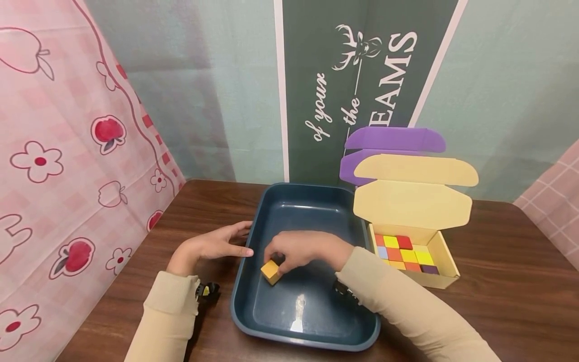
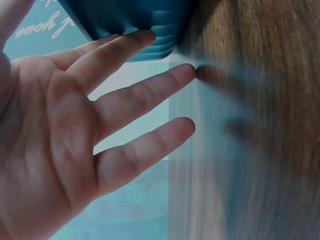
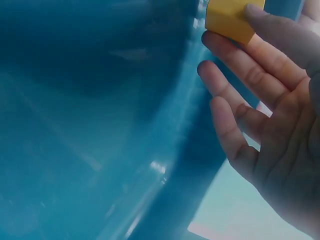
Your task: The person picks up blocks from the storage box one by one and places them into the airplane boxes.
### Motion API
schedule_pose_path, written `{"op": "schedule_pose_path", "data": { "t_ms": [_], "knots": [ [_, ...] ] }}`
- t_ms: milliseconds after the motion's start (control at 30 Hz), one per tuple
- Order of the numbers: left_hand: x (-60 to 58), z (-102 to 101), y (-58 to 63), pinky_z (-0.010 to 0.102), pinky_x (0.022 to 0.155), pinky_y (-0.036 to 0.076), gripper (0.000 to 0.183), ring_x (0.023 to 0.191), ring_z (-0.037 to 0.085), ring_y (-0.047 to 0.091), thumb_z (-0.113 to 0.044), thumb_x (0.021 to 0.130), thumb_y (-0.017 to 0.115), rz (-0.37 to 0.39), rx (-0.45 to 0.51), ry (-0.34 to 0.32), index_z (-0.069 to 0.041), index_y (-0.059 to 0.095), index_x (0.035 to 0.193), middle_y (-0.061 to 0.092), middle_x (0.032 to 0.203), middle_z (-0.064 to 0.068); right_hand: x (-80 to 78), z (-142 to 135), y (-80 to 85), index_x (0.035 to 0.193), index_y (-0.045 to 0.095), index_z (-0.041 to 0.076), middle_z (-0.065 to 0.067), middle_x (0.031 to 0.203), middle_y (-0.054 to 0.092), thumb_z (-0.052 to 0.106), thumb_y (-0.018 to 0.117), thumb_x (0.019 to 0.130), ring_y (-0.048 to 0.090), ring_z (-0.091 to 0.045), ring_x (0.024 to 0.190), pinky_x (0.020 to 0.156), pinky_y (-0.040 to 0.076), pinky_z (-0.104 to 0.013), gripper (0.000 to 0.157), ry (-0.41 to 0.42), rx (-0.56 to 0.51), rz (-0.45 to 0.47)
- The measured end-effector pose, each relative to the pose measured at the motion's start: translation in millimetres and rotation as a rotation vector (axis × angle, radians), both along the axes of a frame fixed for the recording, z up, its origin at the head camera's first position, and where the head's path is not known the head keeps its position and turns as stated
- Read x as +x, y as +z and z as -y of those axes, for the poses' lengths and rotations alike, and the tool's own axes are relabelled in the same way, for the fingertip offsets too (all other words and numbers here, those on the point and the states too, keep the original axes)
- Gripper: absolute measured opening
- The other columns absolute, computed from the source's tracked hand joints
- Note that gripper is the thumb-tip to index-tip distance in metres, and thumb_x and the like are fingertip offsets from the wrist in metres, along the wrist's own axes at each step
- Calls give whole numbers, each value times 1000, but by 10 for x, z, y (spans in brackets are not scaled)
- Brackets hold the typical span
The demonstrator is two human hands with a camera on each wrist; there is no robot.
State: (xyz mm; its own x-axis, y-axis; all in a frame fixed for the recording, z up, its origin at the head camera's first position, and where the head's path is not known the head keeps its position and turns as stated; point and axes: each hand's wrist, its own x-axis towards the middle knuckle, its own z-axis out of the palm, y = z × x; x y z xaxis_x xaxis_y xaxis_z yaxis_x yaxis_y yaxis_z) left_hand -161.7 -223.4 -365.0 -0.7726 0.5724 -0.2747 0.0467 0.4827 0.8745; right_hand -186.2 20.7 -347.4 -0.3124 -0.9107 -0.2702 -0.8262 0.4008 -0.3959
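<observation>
My right hand point(image 1: 303, 250) is over the dark blue tray point(image 1: 307, 342) and pinches a yellow-orange cube point(image 1: 271, 272) between thumb and fingers. In the right wrist view the thumb lies on one face of the cube point(image 3: 232, 20), with the other fingers spread below it. Whether the cube touches the tray floor I cannot tell. My left hand point(image 1: 217, 246) is at the tray's left side, its thumb at the rim. The left wrist view shows that hand point(image 2: 65, 130) with fingers extended, some at the tray's outer wall point(image 2: 130, 20); it holds nothing.
Right of the tray stands a cream box point(image 1: 448, 256) with its lid up, holding several coloured cubes point(image 1: 402, 255). Behind it a purple box lid point(image 1: 398, 140) stands up. The wooden table point(image 1: 511, 281) meets a printed curtain point(image 1: 190, 90) at the back and a pink cloth point(image 1: 68, 151) at left.
</observation>
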Motion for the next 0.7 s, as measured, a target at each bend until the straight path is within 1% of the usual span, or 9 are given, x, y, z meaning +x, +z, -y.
{"op": "schedule_pose_path", "data": {
  "t_ms": [100, 300, 467, 567, 700],
  "knots": [
    [-2, -5, -6, 62, 117, 29, 84, 148, 45, 28, -27, 94, 70, 3, 2, 2, -4, 20, 157, 32, 159, 22, -4, -50, 56, 114, 72, 16, 9, 102, 70, 20, 76, 89, 61, -7, 91, 89, 53, -23, 26, -13, -21, -3],
    [4, 3, 3, 62, 117, 30, 83, 147, 45, 30, -29, 93, 70, -11, -10, 10, -4, 21, 156, 34, 158, 22, -33, -194, 195, 115, 72, 15, 8, 102, 70, 20, 75, 89, 64, -15, 93, 87, 54, -23, 27, -42, -78, -4],
    [12, 5, 2, 61, 117, 30, 84, 147, 45, 30, -30, 93, 70, -5, -11, 16, -5, 21, 156, 34, 158, 22, -40, -365, 316, 115, 71, 12, 3, 105, 71, 17, 75, 88, 64, -18, 95, 90, 56, -30, 28, -71, -155, -15],
    [9, 1, -10, 60, 117, 30, 83, 147, 44, 30, -28, 94, 70, -3, 0, 7, -5, 21, 157, 34, 158, 22, -30, -498, 390, 117, 71, 12, 3, 107, 71, 18, 74, 88, 63, -18, 96, 91, 57, -34, 30, -104, -196, -48],
    [4, 3, -16, 61, 118, 29, 83, 147, 44, 30, -28, 94, 70, -15, 1, 1, -4, 21, 156, 33, 159, 22, -20, -712, 497, 117, 71, 13, 4, 107, 71, 19, 74, 87, 63, -18, 97, 89, 57, -38, 30, -140, -253, -116]
  ]
}}
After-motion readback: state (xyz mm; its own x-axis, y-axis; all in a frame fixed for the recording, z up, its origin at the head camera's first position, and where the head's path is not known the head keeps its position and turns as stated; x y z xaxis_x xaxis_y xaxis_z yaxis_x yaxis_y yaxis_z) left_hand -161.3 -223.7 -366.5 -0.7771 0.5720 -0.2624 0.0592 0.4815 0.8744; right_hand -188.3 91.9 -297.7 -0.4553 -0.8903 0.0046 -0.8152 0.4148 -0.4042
